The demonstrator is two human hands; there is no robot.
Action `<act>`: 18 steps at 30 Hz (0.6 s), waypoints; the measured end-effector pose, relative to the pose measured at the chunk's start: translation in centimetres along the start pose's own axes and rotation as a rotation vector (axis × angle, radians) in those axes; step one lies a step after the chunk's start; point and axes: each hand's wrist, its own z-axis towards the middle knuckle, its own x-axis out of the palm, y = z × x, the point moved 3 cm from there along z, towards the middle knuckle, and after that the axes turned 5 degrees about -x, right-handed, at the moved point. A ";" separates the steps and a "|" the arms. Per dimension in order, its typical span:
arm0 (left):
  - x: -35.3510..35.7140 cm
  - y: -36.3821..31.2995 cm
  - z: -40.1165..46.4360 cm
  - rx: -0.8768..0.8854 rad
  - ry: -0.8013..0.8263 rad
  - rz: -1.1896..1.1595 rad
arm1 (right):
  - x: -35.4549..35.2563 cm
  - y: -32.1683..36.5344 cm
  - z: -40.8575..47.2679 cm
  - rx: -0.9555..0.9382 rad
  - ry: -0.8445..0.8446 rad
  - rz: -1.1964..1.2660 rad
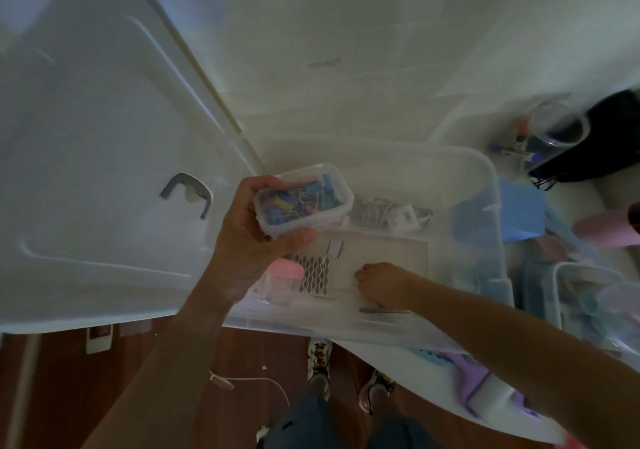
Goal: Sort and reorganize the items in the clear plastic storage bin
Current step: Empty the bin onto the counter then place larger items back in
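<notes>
My left hand [254,237] grips a small clear lidded box of coloured binder clips [304,197], holding it above the left end of the clear plastic storage bin [485,178]. My right hand [382,284] reaches down into the bin with its fingers curled on a flat white tray [388,251]; whether it holds anything is hidden. Inside the bin lie a white lattice-cut piece [313,272], a pink-lidded clear jar [282,282] and a bundle of white cables [391,213].
The bin's large translucent lid [104,158] leans at the left. A blue sheet [509,213], a clear cup [557,123], a black basket [595,144] and another clear container [588,296] crowd the right. Purple items [478,379] lie near the table's front edge.
</notes>
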 end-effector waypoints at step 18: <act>-3.6 -1.1 -0.1 0.064 -0.180 0.069 | -5.7 -1.2 5.2 0.336 -0.248 0.120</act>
